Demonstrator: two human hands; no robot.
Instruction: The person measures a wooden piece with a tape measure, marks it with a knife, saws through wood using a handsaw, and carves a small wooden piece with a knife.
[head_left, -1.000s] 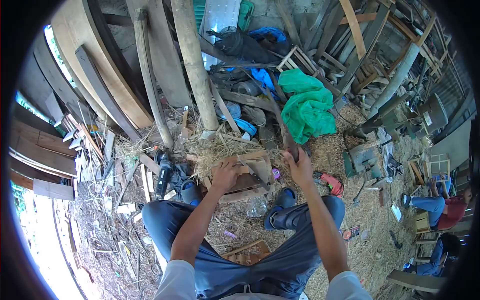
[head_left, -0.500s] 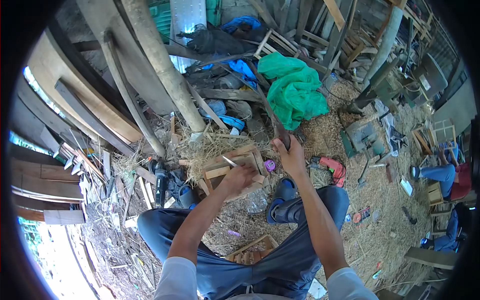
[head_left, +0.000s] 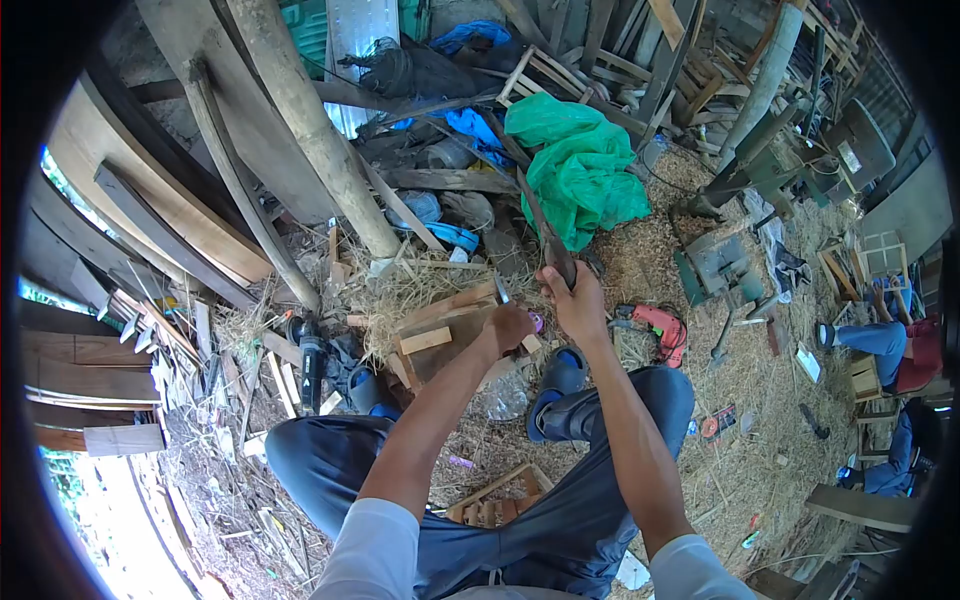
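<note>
My left hand point(head_left: 508, 328) is wrapped round a chisel point(head_left: 502, 290); its thin metal blade points up and away, and a pale wooden end shows below the fist. Closed round the near end of a long dark machete-shaped tool point(head_left: 548, 232) is my right hand point(head_left: 575, 305), just right of the left one. The tool's narrow far end reaches toward the green plastic sheet point(head_left: 585, 165). Below and left of my left hand lies a low wooden work block point(head_left: 452, 317) on the ground, with a small pale wood block point(head_left: 426, 341) on it.
A red power drill point(head_left: 660, 333) lies right of my right foot, and a black angle grinder point(head_left: 312, 360) left of my left foot. A purple tape roll point(head_left: 537, 322) is partly hidden behind my left hand. Wooden posts and planks point(head_left: 150, 190) lean at left. Another person point(head_left: 900, 345) sits far right.
My left hand has moved up and right off the work block toward my right hand, turning the chisel more upright. The view has shifted slightly.
</note>
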